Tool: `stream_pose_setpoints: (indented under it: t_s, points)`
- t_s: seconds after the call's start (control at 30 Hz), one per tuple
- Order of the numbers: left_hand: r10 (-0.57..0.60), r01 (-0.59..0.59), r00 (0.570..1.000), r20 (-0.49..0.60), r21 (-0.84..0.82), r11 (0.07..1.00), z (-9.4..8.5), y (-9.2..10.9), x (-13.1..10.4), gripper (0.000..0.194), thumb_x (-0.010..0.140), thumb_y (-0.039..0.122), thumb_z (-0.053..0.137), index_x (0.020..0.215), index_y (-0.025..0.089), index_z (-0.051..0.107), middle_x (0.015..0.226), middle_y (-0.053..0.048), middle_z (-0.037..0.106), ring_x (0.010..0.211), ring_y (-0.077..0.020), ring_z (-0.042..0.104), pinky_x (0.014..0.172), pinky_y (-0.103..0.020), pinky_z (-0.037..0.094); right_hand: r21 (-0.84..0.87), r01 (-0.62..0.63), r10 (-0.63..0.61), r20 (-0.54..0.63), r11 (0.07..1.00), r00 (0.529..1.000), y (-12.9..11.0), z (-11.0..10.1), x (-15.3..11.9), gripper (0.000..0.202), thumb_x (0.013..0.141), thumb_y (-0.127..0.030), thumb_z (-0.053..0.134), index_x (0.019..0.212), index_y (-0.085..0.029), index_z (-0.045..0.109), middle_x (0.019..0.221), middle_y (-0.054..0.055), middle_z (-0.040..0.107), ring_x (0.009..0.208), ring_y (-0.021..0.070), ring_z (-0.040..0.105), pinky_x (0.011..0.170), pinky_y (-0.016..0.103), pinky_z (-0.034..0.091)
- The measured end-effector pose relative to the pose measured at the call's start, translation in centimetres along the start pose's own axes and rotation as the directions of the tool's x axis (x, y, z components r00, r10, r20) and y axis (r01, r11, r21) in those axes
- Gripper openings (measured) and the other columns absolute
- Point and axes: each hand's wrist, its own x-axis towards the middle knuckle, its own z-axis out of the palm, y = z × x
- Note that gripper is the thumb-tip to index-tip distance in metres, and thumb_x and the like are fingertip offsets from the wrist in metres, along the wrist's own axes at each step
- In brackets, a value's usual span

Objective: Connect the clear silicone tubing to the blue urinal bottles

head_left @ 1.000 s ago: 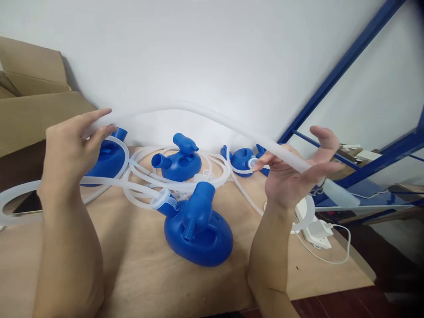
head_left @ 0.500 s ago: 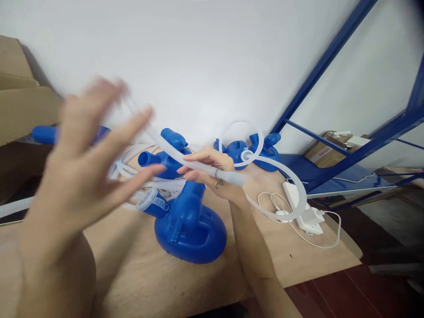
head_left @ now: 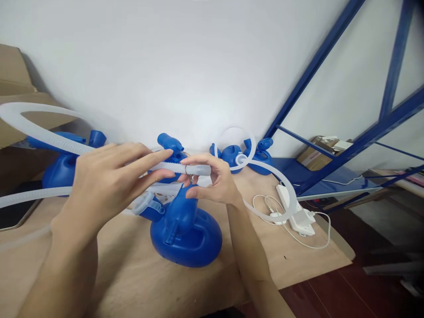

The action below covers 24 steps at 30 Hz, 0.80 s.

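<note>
A white ribbed plastic hose [head_left: 168, 167] runs sideways between both hands, its smooth translucent end [head_left: 202, 170] pointing right. My left hand [head_left: 115, 176] pinches the hose between thumb and fingers. Around the hose near that end sits a thin metal wire clamp [head_left: 186, 169], which the fingertips of my right hand [head_left: 217, 179] touch while they grip the end. Just below the hands stands a blue plastic bottle [head_left: 187, 238] with a moulded handle. A translucent cap [head_left: 144, 204] covers its left spout; my right fingers partly hide its upper neck.
More blue bottles [head_left: 231, 154] stand along the wall, one with a looped hose [head_left: 291, 194]. At the right lie a white power strip [head_left: 298, 212] and cables. A cardboard box [head_left: 20, 75] is at the left; a blue metal rack [head_left: 311, 66] rises at the right.
My left hand has moved from open and apart to closing on the hose beside my right hand. The hose end has shifted left, and its long part now curves out at the left.
</note>
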Motion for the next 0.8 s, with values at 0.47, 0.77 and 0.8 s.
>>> stream_pose_setpoints:
  t_s: [0.47,0.77,0.8]
  points:
    - [0.080,-0.066,0.984,0.159,-0.093,0.993,1.4,1.2,0.4,0.034,0.109,0.044,0.048,0.125,0.022,0.069,0.106,-0.006,0.075,0.077,-0.0191,0.069,0.059,-0.030,0.047,-0.518,0.090,-0.101,0.005,0.850,0.995,0.5,0.0,0.1,0.013,0.099,-0.030,0.066,0.111,-0.027,0.062,0.110,0.002,0.075,0.103,0.0205,0.071,0.094,0.037,0.058]
    - [-0.014,0.036,0.986,0.165,-0.129,0.991,1.0,0.5,0.1,0.041,0.110,0.050,0.047,0.137,0.029,0.068,0.119,-0.004,0.081,0.086,-0.0193,0.076,0.062,-0.028,0.046,-0.416,0.064,-0.042,0.060,0.907,0.997,0.0,-0.9,-0.2,0.045,0.098,-0.040,0.071,0.140,-0.031,0.056,0.137,0.006,0.067,0.119,0.0223,0.068,0.090,0.036,0.062]
    - [-0.025,0.046,0.985,0.168,-0.124,0.991,0.7,0.3,0.0,0.041,0.110,0.051,0.046,0.135,0.028,0.070,0.118,-0.003,0.081,0.083,-0.0184,0.076,0.061,-0.028,0.044,-0.385,0.064,-0.023,0.112,0.921,0.993,0.0,-1.3,-0.3,0.067,0.094,-0.044,0.076,0.152,-0.032,0.046,0.149,0.008,0.060,0.128,0.0237,0.065,0.098,0.039,0.061]
